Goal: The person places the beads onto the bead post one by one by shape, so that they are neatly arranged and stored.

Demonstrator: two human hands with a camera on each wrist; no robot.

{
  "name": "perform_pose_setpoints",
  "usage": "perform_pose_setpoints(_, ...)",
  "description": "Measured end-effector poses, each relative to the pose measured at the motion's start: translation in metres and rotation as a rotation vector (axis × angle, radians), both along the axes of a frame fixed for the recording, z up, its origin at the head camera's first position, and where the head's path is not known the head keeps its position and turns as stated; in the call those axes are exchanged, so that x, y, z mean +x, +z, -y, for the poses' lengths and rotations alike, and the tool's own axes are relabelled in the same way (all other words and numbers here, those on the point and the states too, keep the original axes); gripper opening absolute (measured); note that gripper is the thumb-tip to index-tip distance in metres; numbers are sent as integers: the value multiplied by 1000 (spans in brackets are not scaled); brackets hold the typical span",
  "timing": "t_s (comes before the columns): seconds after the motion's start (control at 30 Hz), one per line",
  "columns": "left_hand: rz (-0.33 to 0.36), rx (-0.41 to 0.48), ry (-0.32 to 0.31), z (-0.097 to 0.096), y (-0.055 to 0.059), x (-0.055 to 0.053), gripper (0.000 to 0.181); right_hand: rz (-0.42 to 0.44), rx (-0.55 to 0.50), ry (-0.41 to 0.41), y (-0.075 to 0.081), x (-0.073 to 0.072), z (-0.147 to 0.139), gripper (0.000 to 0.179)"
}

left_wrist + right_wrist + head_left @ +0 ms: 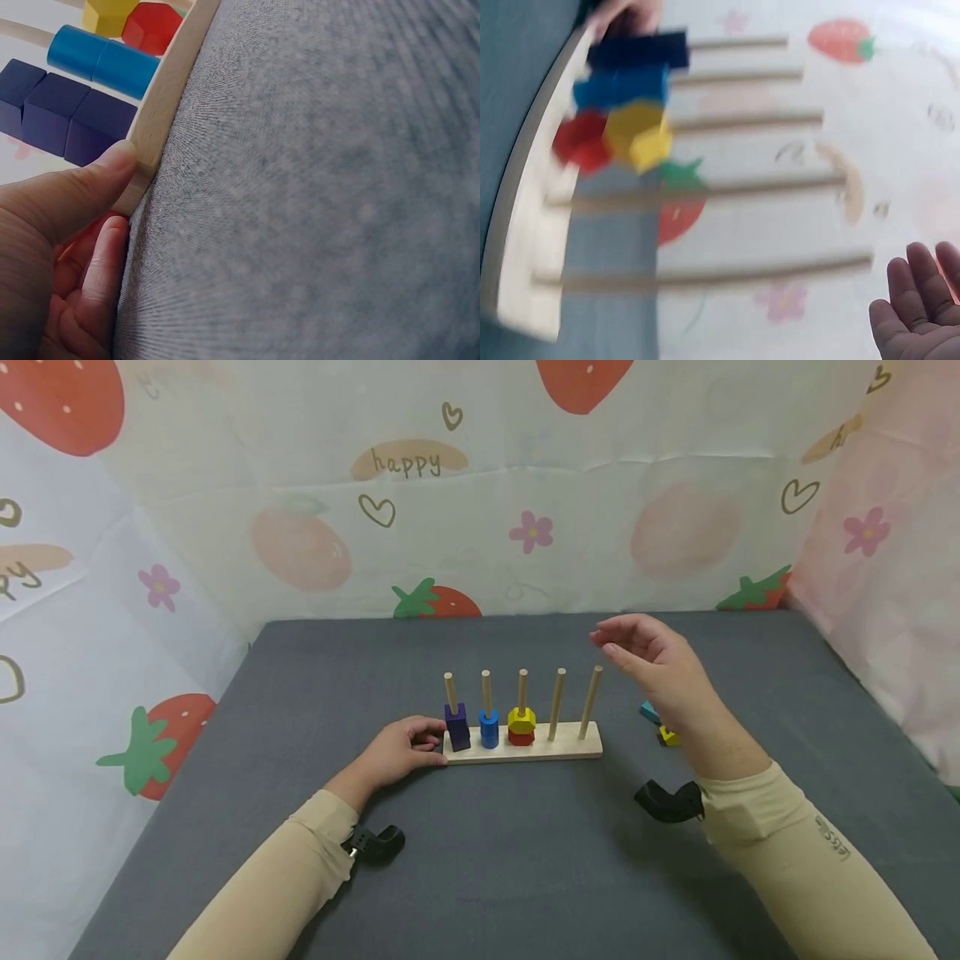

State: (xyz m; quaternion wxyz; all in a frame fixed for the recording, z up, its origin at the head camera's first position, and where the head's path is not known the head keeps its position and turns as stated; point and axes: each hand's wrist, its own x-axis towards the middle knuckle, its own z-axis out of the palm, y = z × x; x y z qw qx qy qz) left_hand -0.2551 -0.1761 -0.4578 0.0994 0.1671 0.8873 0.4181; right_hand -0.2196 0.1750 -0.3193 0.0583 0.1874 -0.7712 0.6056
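A wooden peg board with several upright pegs stands on the grey cloth. My left hand grips its left end, thumb on the front edge and fingers curled behind. Three dark purple blocks are stacked on the leftmost peg. Beside them, two blue cylinders sit on the second peg. The third peg carries a yellow hexagonal piece above a red one. Both pegs on the right are bare. Holding nothing, my right hand is raised near the top of the rightmost peg, fingers loosely bent.
A light blue piece and a yellow piece lie on the cloth right of the board, partly hidden by the right hand and wrist. Behind the table hangs a printed curtain. Each wrist wears a black camera mount.
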Motion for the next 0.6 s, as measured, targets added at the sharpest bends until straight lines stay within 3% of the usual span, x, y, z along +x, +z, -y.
perform_pose_setpoints(0.33,-1,10,-2,0,-1,-1,48,160,228,-203,-23,0,-53,39)
perform_pose_setpoints(0.5,-2,9,-2,-1,-2,-1,48,233,321,-216,-41,4,-76,41)
perform_pose_setpoints(0.6,0,7,3,0,-2,-2,48,280,380,-172,-50,4,-88,41)
